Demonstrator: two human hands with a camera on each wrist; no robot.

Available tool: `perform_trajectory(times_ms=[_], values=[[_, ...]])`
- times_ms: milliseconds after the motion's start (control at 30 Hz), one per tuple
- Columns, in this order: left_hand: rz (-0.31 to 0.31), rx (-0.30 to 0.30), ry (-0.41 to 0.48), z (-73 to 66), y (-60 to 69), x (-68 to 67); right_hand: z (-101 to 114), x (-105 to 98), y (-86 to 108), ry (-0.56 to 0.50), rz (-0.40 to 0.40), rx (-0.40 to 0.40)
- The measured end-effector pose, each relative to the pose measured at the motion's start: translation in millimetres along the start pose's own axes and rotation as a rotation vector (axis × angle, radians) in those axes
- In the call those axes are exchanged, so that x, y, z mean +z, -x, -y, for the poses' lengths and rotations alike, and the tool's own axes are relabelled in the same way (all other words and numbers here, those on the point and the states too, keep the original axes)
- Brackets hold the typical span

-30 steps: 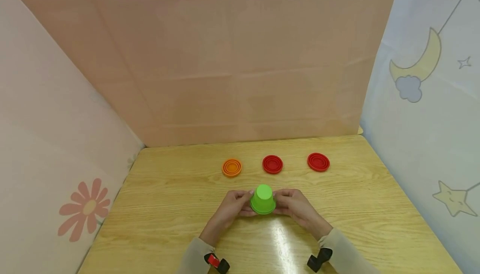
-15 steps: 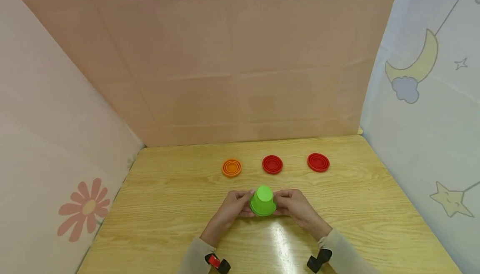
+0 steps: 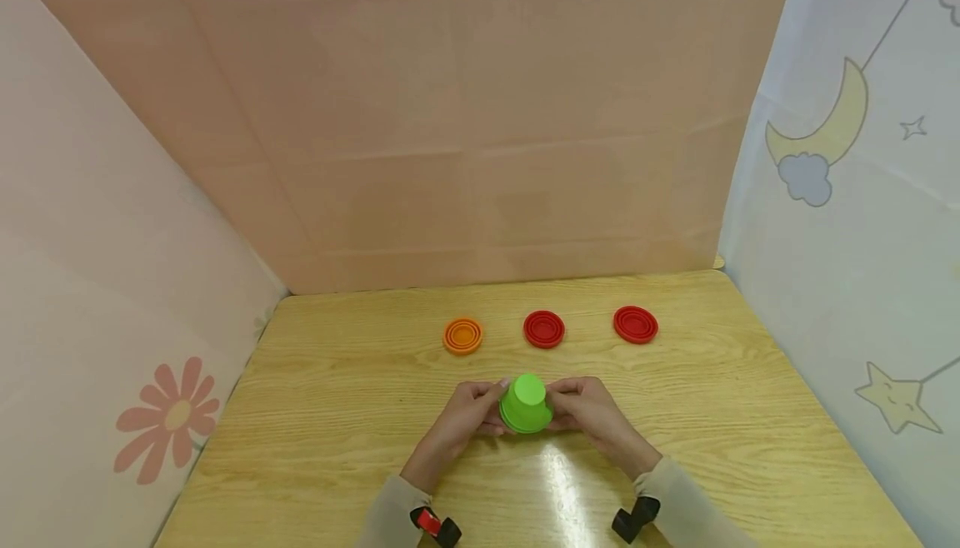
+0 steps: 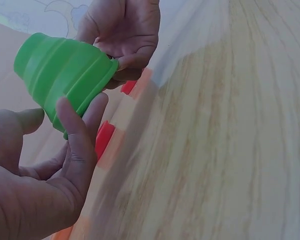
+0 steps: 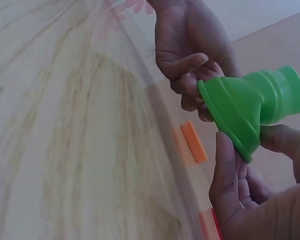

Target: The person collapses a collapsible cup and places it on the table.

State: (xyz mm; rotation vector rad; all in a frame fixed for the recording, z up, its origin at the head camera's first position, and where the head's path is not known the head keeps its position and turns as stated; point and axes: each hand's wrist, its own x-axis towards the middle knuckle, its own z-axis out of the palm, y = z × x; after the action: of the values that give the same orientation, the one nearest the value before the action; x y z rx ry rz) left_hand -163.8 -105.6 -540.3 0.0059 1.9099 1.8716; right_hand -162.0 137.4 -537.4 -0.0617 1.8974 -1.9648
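Observation:
A green collapsible silicone cup is held off the table between both hands, wide rim down and narrow base up. My left hand pinches its rim from the left, thumb on the wall and fingers under the rim. From the other side my right hand grips the rim the same way. In the right wrist view the green cup is dented on the side by the right thumb, and its narrow end leans that way. The left wrist view shows ridged rings along the green cup.
Beyond the hands, an orange collapsed cup, a red collapsed cup and another red collapsed cup lie flat in a row on the wooden table. A pink backdrop and printed side walls enclose the table.
The green cup's narrow end has sunk slightly towards the person, and its right side is now pressed in more. Both hands keep their grip almost in place.

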Motion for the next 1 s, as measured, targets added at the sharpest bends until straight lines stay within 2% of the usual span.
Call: perform_trajectory(times_ms=[233, 433, 700, 1000], values=[[-0.002, -0.014, -0.011, -1.3, -0.1, 2.0, 3.3, 2.9, -0.5, 0.081, -0.061, 0.007], [0.011, -0.021, -0.015, -3.1, -0.5, 5.0, 5.8, 2.4, -2.1, 0.107, -0.078, 0.001], [0.045, -0.048, 0.041, -3.8, -3.0, 5.3, 5.8, 0.1, -1.3, 0.108, -0.043, -0.013], [0.029, -0.103, 0.058, -4.1, -5.2, 2.8, 1.8, 0.8, -2.0, 0.070, 0.013, -0.019]])
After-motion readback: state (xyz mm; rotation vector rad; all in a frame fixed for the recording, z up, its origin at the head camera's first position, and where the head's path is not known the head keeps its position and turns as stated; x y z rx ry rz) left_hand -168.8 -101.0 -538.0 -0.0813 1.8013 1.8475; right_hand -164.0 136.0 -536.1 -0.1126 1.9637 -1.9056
